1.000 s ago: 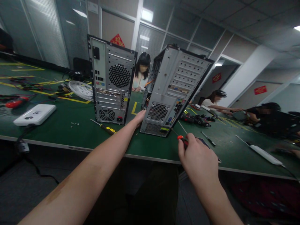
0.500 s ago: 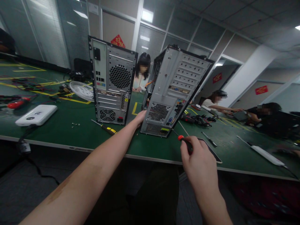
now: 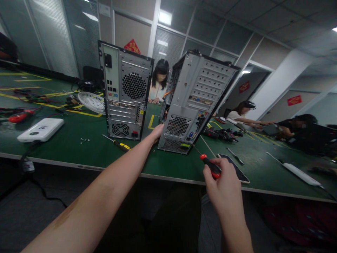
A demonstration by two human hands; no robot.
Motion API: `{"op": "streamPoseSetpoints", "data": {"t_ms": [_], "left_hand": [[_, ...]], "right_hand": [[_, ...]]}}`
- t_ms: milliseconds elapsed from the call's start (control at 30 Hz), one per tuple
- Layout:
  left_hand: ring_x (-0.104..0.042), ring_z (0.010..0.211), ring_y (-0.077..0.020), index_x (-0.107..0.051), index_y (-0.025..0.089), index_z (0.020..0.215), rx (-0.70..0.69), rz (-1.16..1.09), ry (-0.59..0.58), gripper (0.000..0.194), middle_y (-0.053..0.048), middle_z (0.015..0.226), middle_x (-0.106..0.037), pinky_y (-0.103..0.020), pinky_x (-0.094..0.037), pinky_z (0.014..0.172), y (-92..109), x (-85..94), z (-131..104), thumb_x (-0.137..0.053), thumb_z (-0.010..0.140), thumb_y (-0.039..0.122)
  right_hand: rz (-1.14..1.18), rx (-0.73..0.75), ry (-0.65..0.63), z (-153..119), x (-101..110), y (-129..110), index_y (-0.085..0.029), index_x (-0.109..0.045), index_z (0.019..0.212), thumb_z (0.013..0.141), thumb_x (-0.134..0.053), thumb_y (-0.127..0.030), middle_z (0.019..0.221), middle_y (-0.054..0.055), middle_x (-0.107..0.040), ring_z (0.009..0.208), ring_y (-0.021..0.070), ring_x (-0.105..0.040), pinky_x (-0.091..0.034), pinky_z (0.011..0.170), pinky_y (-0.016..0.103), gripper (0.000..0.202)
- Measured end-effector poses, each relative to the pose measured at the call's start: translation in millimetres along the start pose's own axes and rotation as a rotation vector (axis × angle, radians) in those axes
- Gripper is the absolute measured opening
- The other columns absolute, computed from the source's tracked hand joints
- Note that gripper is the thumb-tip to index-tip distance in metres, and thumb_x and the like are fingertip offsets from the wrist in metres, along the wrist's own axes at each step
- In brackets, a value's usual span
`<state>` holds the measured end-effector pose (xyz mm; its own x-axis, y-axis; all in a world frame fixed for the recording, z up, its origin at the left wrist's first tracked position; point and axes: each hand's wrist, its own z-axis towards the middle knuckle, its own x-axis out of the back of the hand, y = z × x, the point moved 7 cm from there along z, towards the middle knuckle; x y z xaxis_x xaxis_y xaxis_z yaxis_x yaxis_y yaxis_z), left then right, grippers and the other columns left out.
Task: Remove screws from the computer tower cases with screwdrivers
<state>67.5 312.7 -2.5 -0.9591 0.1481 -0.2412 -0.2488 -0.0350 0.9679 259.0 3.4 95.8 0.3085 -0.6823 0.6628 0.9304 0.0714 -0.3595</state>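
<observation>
While the left hand (image 3: 158,131) is reaching to the lower left edge of the open tower (image 3: 181,102), its fingers are hiding behind it; can't tell that grip's state. Right grip is clamped: right hand (image 3: 224,182) is holding the red-and-black screwdriver (image 3: 210,165) just right of the open tower, shaft pointing at the lower right corner; can't tell if the tip is touching. Open tower is standing on the green worktop (image 3: 171,168). Second tower (image 3: 126,88) is standing left of it, apart. Yellow-and-black screwdriver (image 3: 121,144) is lying left of the open tower, small metal bits (image 3: 85,141) farther left. Tablet (image 3: 238,172) is lying right of the open tower, partly covered by the right hand, pen (image 3: 235,156) beside it. Co-worker (image 3: 158,84) is showing behind, left of the open tower.
</observation>
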Motion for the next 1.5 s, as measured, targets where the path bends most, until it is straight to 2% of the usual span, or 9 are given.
{"op": "streamPoseSetpoints", "data": {"t_ms": [133, 300, 500, 700, 900, 1067, 1167, 1333, 1500], "left_hand": [[-0.076, 0.098, -0.0233, -0.080, 0.019, 0.091, -0.001, 0.002, 0.006, 0.031, -0.008, 0.090, -0.081, -0.033, -0.057, 0.095, 0, 1.1, 0, -0.071, 0.084, 0.048], [-0.077, 0.099, -0.0242, -0.081, 0.018, 0.096, 0.029, 0.014, 0.008, 0.037, -0.009, 0.092, -0.082, -0.034, -0.058, 0.090, -1, 0.8, -2, -0.068, 0.087, 0.052], [-0.076, 0.103, -0.0268, -0.081, 0.020, 0.089, 0.034, 0.020, 0.006, 0.035, -0.009, 0.093, -0.082, -0.035, -0.057, 0.090, 3, -0.9, -4, -0.070, 0.086, 0.053], [-0.075, 0.099, -0.0253, -0.080, 0.018, 0.092, 0.019, 0.028, 0.022, 0.036, -0.009, 0.089, -0.081, -0.034, -0.056, 0.091, 4, 0.9, -6, -0.074, 0.082, 0.053], [-0.075, 0.087, -0.0217, -0.081, 0.019, 0.092, 0.019, -0.032, -0.010, 0.029, -0.008, 0.086, -0.081, -0.032, -0.057, 0.088, 3, -2.8, -7, -0.071, 0.085, 0.046], [-0.077, 0.093, -0.0238, -0.082, 0.021, 0.094, 0.039, -0.037, 0.000, 0.031, -0.008, 0.091, -0.082, -0.034, -0.058, 0.088, 4, -2.0, -8, -0.070, 0.086, 0.048], [-0.077, 0.097, -0.0243, -0.083, 0.021, 0.095, 0.030, -0.014, 0.008, 0.031, -0.008, 0.093, -0.083, -0.034, -0.058, 0.090, 4, -0.6, -7, -0.069, 0.087, 0.048], [-0.077, 0.098, -0.0245, -0.083, 0.021, 0.096, 0.027, 0.012, 0.020, 0.032, -0.008, 0.096, -0.083, -0.034, -0.058, 0.091, 3, 0.9, -6, -0.069, 0.087, 0.048], [-0.077, 0.097, -0.0246, -0.083, 0.021, 0.095, 0.029, 0.001, 0.004, 0.032, -0.009, 0.097, -0.084, -0.034, -0.059, 0.088, 6, -1.2, -9, -0.070, 0.087, 0.050]], "right_hand": [[0.066, -0.123, 0.040, -4, -1, 9, -0.024, -0.062, 0.098, 0.096, -0.054, -0.049, 0.094, 0.008, -0.068, 0.085, 0.0262, -0.066, -0.047, 0.076, 0.036, 0.026], [0.109, -0.260, 0.013, -13, -6, 11, -0.024, -0.064, 0.102, 0.098, -0.050, -0.056, 0.082, 0.007, -0.069, 0.075, 0.0265, -0.066, -0.045, 0.072, 0.036, 0.035], [0.042, -0.097, 0.043, -16, -10, 12, -0.022, -0.067, 0.100, 0.090, -0.056, -0.050, 0.101, 0.012, -0.069, 0.089, 0.0277, -0.067, -0.049, 0.078, 0.038, 0.032], [0.045, -0.091, 0.047, -17, -11, 14, -0.021, -0.068, 0.098, 0.091, -0.055, -0.051, 0.084, 0.009, -0.071, 0.075, 0.0250, -0.065, -0.048, 0.073, 0.036, 0.033], [0.078, -0.288, 0.074, -22, -12, 24, -0.021, -0.071, 0.096, 0.086, -0.058, -0.061, 0.077, 0.009, -0.073, 0.068, 0.0268, -0.066, -0.044, 0.065, 0.035, 0.042], [0.154, -0.457, 0.054, -26, -18, 39, -0.023, -0.069, 0.089, 0.085, -0.060, -0.065, 0.067, 0.006, -0.070, 0.064, 0.0266, -0.065, -0.045, 0.064, 0.035, 0.043], [0.105, -0.370, 0.051, -22, -16, 33, -0.024, -0.067, 0.090, 0.087, -0.058, -0.062, 0.079, 0.007, -0.071, 0.070, 0.0261, -0.065, -0.046, 0.068, 0.036, 0.040], [0.012, -0.043, 0.072, -11, -7, 12, -0.022, -0.066, 0.104, 0.088, -0.057, -0.042, 0.109, 0.012, -0.062, 0.096, 0.0278, -0.064, -0.052, 0.084, 0.041, 0.027], [-0.093, 0.201, -0.005, -2, -1, -5, -0.023, -0.063, 0.104, 0.095, -0.054, -0.032, 0.107, 0.010, -0.064, 0.090, 0.0251, -0.065, -0.052, 0.080, 0.037, 0.016]]}}
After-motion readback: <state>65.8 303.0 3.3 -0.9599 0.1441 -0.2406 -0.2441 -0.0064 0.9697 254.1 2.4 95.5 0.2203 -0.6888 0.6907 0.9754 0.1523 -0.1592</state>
